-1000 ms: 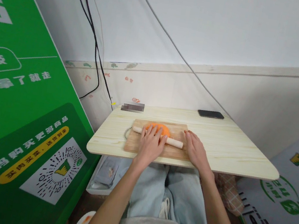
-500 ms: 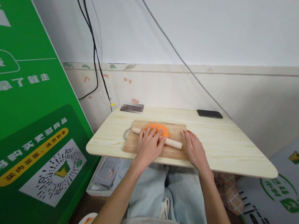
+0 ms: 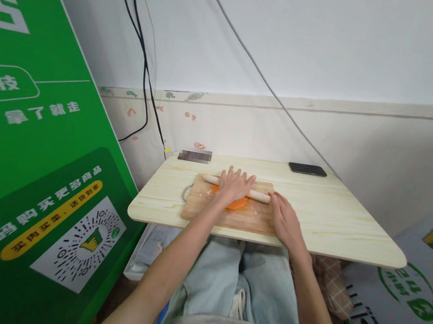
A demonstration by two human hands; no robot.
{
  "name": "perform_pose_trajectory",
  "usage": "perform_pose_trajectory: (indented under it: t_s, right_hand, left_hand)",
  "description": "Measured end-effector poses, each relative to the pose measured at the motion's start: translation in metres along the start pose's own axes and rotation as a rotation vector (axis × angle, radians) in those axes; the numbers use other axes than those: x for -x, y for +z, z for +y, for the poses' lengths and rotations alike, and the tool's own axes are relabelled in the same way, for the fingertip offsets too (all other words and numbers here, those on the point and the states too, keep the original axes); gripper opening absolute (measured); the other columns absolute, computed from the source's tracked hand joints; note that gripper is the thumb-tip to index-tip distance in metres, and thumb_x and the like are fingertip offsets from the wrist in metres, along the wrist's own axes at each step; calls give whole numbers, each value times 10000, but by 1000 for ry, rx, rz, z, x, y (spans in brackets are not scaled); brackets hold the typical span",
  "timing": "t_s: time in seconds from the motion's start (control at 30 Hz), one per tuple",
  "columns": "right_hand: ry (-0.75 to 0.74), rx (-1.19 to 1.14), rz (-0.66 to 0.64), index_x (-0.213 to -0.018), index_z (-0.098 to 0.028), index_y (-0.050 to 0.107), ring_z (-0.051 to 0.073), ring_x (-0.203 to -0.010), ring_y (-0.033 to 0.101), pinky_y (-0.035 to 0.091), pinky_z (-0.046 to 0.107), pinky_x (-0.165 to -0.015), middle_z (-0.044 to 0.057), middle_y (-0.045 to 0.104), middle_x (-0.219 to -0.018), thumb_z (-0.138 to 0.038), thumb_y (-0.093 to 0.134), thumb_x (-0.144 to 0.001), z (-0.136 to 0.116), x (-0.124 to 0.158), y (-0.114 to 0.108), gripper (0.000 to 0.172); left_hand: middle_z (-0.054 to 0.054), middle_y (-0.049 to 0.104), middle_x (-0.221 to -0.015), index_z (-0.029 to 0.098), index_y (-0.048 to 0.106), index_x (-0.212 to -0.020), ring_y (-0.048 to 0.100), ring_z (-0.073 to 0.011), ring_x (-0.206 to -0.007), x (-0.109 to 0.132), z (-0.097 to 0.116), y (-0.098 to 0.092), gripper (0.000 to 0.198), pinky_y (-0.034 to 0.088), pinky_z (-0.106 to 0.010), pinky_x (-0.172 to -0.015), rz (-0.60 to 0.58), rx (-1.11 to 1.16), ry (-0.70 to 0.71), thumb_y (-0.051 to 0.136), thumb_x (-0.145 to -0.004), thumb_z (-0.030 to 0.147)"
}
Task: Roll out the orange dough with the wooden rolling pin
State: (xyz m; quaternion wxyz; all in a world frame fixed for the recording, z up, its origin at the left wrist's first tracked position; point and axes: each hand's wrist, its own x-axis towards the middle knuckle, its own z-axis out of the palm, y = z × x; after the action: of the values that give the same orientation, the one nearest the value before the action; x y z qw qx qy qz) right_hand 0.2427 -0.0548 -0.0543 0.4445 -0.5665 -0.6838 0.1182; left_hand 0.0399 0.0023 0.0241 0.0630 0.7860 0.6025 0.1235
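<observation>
A flat piece of orange dough [image 3: 236,203] lies on a wooden cutting board [image 3: 227,215] on a pale wooden table [image 3: 335,222]. A light wooden rolling pin [image 3: 260,196] rests across the far part of the dough. My left hand [image 3: 234,186] presses flat on the middle of the pin, fingers spread. My right hand [image 3: 285,221] lies flat on the board's right end, fingers stretched toward the pin's right tip. Most of the dough is hidden under my left hand.
A black phone [image 3: 307,169] lies at the table's far edge, with a small dark object [image 3: 195,155] at its far left. A large green printed panel [image 3: 19,161] leans at the left. Cables [image 3: 142,59] hang down the white wall. Printed boards [image 3: 416,286] lie on the floor, right.
My left hand has pushed the rolling pin away from me, from the near side of the dough to its far side. My right hand has stayed on the board.
</observation>
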Motion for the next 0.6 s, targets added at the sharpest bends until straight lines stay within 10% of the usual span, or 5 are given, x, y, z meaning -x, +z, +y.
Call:
perform_pose_trajectory:
  t_s: [0.33,0.6]
  right_hand:
    - [20,-13,-6,-1368,-166,804,394,-1478,644,428,593,-1336,241,723,-1533,-875,218,-1092,-2,1,1,960]
    - [11,-11,-12,-1358,-200,810,377,-1474,650,426,579,-1340,208,733,-1528,-848,237,-1106,1,1,0,901]
  left_hand:
    - [-39,648,-1675,305,671,-1596,472,-288,-1633,89,-23,29,554,272,-531,-1408,287,10,73,293,-1224,468]
    - [-69,575,-1742,288,731,-1537,389,-366,-1691,31,-9,12,655,309,-605,-1381,115,-16,38,222,-1213,542]
